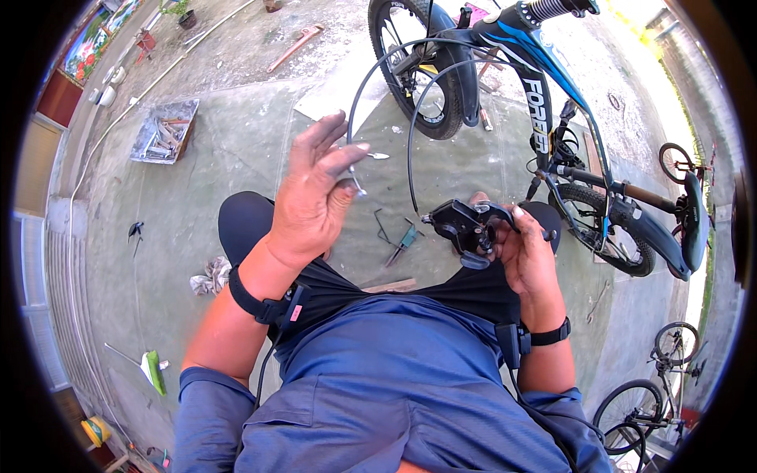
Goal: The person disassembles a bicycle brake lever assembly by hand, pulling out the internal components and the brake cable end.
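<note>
My left hand [309, 189] is raised left of centre, its fingertips pinched on a thin black cable [351, 102] near a bare silver end. From there the cable arcs up toward the front of a blue and black bicycle [512, 83]. In my right hand [527, 256] is a black brake and shift lever unit [456, 225], held above my lap by its lever side. A second black cable [411, 150] runs from this unit up to the bicycle. On the green mat between my knees lie an L-shaped hex key [382, 228] and a green-bodied multi-tool [405, 241].
A tray of tools [164, 132] stands at the far left, with a red pipe wrench [296, 47] beyond it. A crumpled rag [210, 277] lies beside my left knee. Another bicycle [628, 410] is at the lower right. The bicycle's rear wheel [603, 229] is near my right knee.
</note>
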Tool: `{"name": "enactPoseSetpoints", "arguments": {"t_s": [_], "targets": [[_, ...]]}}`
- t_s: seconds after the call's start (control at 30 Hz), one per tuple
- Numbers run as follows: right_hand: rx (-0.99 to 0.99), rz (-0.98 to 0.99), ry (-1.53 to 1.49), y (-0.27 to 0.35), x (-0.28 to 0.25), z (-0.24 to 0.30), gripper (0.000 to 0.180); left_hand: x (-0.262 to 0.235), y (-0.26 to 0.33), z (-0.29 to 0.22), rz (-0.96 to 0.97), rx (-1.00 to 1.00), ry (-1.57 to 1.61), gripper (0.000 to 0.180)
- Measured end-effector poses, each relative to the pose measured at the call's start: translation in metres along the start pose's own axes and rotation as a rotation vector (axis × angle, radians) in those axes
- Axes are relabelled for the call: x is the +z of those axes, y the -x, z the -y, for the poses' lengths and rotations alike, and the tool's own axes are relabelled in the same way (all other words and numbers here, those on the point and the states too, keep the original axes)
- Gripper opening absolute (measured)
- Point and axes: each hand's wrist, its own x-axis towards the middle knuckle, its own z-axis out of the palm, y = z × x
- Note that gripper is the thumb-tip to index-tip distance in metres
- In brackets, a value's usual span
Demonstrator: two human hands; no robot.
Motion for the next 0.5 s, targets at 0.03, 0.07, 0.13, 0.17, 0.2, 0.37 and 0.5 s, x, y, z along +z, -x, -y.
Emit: {"name": "enactPoseSetpoints", "arguments": {"t_s": [0.03, 0.07, 0.13, 0.17, 0.2, 0.37, 0.5], "targets": [[0.007, 0.000, -0.025, 0.000, -0.002, 0.000, 0.034, 0.001, 0.000, 0.001, -0.052, -0.035, 0.079, 0.030], [0.008, -0.018, -0.032, -0.001, -0.002, 0.000, 0.033, 0.000, 0.000, 0.001, -0.107, -0.071, 0.152, 0.029], [0.011, -0.049, -0.044, -0.001, -0.003, -0.001, 0.032, 0.000, -0.002, 0.000, -0.171, -0.138, 0.236, 0.032], [0.015, -0.060, -0.072, -0.001, -0.004, -0.002, 0.031, -0.001, -0.002, -0.001, -0.209, -0.174, 0.269, 0.035], [0.020, -0.063, -0.106, -0.001, -0.006, -0.005, 0.031, -0.005, -0.004, -0.001, -0.247, -0.206, 0.292, 0.037], [0.008, -0.081, -0.109, 0.001, 0.001, -0.003, 0.029, -0.004, -0.021, -0.002, -0.362, -0.301, 0.490, 0.038], [0.009, -0.086, -0.150, -0.002, 0.006, -0.005, 0.032, -0.008, -0.026, -0.001, -0.396, -0.289, 0.522, 0.035]]}}
